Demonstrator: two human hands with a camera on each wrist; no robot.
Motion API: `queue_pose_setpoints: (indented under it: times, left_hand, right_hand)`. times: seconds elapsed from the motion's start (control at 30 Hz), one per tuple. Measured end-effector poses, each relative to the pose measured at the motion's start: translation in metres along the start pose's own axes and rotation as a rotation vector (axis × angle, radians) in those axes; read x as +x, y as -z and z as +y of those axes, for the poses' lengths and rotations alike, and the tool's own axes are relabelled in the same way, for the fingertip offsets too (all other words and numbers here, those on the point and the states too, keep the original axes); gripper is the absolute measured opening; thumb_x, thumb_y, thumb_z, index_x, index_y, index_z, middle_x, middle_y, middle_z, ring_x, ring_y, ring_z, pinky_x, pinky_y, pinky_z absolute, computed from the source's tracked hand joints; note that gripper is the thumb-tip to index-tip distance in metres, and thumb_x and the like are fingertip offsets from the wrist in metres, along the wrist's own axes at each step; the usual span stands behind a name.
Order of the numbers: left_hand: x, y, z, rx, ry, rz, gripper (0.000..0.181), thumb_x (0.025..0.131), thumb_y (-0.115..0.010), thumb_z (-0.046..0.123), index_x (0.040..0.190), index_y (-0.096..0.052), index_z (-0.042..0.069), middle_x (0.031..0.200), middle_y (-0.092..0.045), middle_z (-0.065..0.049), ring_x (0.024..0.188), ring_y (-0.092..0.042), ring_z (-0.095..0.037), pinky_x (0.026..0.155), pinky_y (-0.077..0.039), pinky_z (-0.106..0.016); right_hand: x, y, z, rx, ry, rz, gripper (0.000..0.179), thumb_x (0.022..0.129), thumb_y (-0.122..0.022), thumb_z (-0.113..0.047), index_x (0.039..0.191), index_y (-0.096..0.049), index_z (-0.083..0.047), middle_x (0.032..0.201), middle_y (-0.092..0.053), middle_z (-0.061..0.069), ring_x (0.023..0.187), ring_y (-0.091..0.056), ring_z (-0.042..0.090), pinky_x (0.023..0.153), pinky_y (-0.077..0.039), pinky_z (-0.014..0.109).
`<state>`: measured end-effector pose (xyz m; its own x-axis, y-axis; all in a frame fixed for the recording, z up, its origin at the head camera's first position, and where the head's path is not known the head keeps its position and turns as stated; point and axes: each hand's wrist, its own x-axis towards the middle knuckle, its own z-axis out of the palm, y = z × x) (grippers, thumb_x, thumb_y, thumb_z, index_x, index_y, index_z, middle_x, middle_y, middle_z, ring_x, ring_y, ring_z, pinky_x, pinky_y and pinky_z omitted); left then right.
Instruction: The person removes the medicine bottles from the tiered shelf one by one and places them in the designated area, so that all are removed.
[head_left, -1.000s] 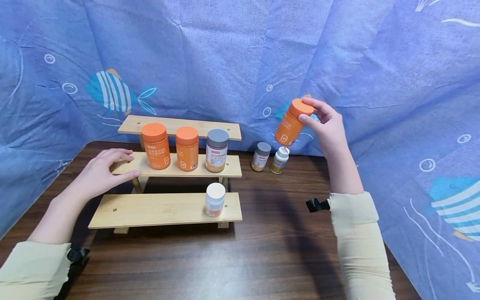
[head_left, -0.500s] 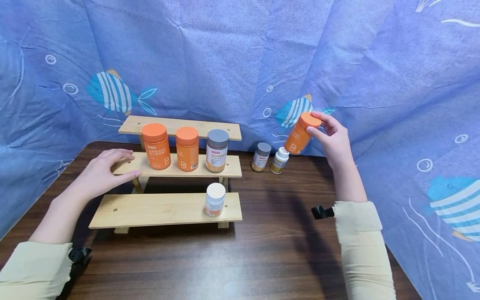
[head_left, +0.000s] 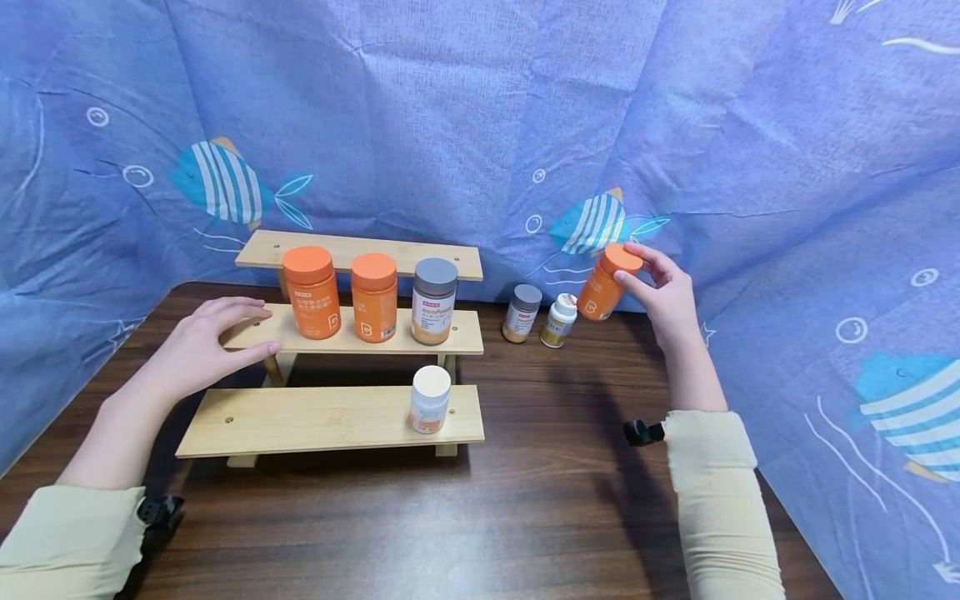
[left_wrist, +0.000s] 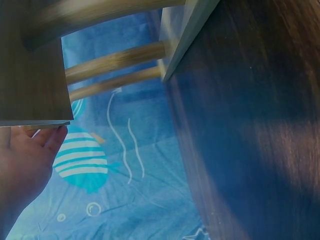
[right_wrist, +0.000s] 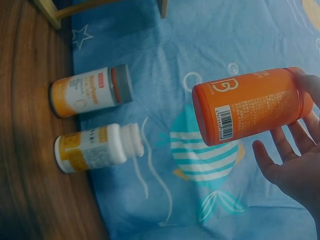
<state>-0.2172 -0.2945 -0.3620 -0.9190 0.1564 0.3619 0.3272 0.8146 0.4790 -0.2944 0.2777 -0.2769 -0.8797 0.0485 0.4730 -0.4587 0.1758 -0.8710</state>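
Right side: the right grip (head_left: 663, 292) pinched the held orange bottle (head_left: 600, 287) by its lid, between thumb and fingers. The bottle was tilted, its base clear of the tabletop (head_left: 510, 500), in front of the blue backdrop (head_left: 450, 125) and to the right of the two small bottles at the rear.

Left side: the left grip (head_left: 198, 342) lay at the left end of the middle shelf (head_left: 468, 332), thumb and fingers spread at its edge. Whether it bore any load could not be told.

Placed: three containers stood upright on the middle shelf, namely a large orange bottle (head_left: 313, 296), a smaller orange bottle (head_left: 375, 300) and a tall grey-lidded bottle (head_left: 433, 304). One white bottle (head_left: 430, 402) stood upright near the right end of the bottom shelf (head_left: 315, 417).

Off the rack: a small grey-lidded bottle (head_left: 521, 315) and a white-capped bottle (head_left: 558, 323) stood upright side by side on the tabletop, right of the shelves, with neither in hand.

Assessment: the work was judged to be partway. Four containers rested on the shelves, two on the tabletop, and setting down the held orange bottle was outstanding.
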Motion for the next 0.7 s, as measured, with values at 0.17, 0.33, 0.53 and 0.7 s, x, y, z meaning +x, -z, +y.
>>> queue_pose_setpoints:
  times: [0.17,0.33,0.53,0.7]
  left_hand:
    - [0.000,0.001,0.000,0.003,0.003,-0.002,0.060,0.077,-0.076,0.043,0.120,-0.059,0.006,0.133,-0.048,-0.020,0.127,-0.035,-0.044,0.097,-0.027,-0.066]
    - [0.000,0.001,0.001,0.003,-0.006,-0.003,0.059,0.077,-0.075,0.042,0.120,-0.060,0.005,0.133,-0.048,-0.020,0.127,-0.035,-0.044,0.097,-0.026,-0.066]
    - [0.000,0.001,0.003,0.000,-0.005,-0.006,0.060,0.077,-0.075,0.042,0.120,-0.060,0.004,0.132,-0.048,-0.021,0.127,-0.035,-0.044,0.097,-0.027,-0.066]
    - [0.000,0.000,0.002,0.003,-0.007,0.000,0.060,0.077,-0.076,0.042,0.120,-0.060,0.004,0.131,-0.049,-0.020,0.126,-0.036,-0.044,0.096,-0.028,-0.066]
  right_hand:
    - [-0.003,0.002,0.008,-0.028,-0.034,0.011,0.045,0.080,-0.074,-0.006,0.123,-0.062,-0.006,0.112,-0.063,-0.007,0.106,-0.054,0.010,0.083,-0.047,0.012]
    - [-0.004,0.006,0.020,-0.068,-0.071,0.033,0.046,0.081,-0.074,-0.008,0.125,-0.060,-0.006,0.111,-0.062,-0.009,0.106,-0.053,0.009,0.082,-0.045,0.012]
    - [-0.002,0.012,0.046,-0.118,-0.107,0.062,0.050,0.081,-0.075,-0.013,0.129,-0.059,-0.009,0.113,-0.063,-0.011,0.108,-0.053,0.005,0.089,-0.042,0.014]
    - [-0.004,0.014,0.059,-0.138,-0.135,0.077,0.052,0.081,-0.075,-0.014,0.131,-0.057,-0.010,0.115,-0.063,-0.007,0.108,-0.053,0.006,0.089,-0.041,0.011]
